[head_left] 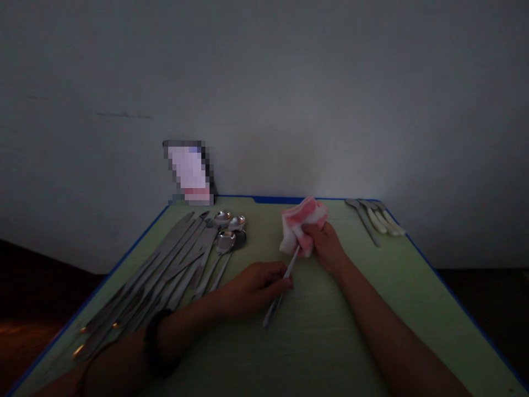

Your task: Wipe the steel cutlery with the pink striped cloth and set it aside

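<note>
My left hand [264, 284] is closed around the metal handle of a piece of cutlery [270, 314], which slants up and away above the table. Its far end disappears into a pink and white cloth [303, 220], so I cannot tell what kind it is. The cloth is pinched in my right hand [326, 245], thumb on top, folded about that end. Left of my hands lie several table knives [165, 242] side by side, and several shiny metal spoons [225, 241] with their bowls pointing away from me. My left forearm covers some handles.
Several pieces of cutlery with pale handles [375, 220] rest at the far right, beside one with a metal handle [367, 223]. A blurred-out phone-like screen [190, 171] leans on the wall [289, 99] behind the green, blue-edged table [330, 331].
</note>
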The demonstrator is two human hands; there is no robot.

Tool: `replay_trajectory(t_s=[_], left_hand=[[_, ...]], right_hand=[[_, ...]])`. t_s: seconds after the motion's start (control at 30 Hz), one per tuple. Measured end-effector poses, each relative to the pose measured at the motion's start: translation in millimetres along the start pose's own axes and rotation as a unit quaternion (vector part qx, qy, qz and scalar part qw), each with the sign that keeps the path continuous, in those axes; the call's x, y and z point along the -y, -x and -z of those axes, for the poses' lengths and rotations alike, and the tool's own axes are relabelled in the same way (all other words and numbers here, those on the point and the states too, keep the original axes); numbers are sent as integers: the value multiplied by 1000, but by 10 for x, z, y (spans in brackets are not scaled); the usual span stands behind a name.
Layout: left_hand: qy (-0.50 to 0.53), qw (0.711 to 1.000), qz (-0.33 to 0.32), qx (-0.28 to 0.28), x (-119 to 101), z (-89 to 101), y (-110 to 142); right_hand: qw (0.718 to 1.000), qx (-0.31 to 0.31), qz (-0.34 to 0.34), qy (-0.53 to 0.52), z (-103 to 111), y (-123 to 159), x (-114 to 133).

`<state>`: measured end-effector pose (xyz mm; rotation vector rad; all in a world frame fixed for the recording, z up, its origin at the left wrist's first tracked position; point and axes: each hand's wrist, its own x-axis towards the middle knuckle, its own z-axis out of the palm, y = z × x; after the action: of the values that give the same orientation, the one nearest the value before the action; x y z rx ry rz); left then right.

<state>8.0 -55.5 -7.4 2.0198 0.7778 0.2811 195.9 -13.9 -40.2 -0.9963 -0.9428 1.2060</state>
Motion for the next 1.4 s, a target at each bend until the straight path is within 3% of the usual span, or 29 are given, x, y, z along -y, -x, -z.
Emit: replay_trajectory(t_s=[0.3, 0.47, 0.6, 0.73, 0.8, 1.1, 1.27, 1.4], left_hand=[[-9, 1000, 0, 3, 4, 6, -1], [7, 1000, -6, -18, -10, 21, -10], [83, 997, 12, 4, -20, 17, -4], [117, 991, -6, 56, -9, 13, 4], [120, 992, -6, 45, -2, 10, 3], [107, 991, 43, -68, 47, -39, -39], [96, 990, 43, -98, 76, -36, -62], [99, 991, 36, -86, 31, -28, -34]], right_hand=[[993, -11, -71, -97, -11, 16, 93], [996, -17, -5, -83, -69, 7, 38], [990, -109, 29, -79, -79, -11, 47], [965, -226, 22, -133, -96, -9, 163], [958, -249, 9, -142, -157, 22, 198], [983, -178, -35, -6, -577, 387, -36], [989, -149, -15, -12, -588, 374, -78], [985, -152, -5, -83, -497, 230, 70]])
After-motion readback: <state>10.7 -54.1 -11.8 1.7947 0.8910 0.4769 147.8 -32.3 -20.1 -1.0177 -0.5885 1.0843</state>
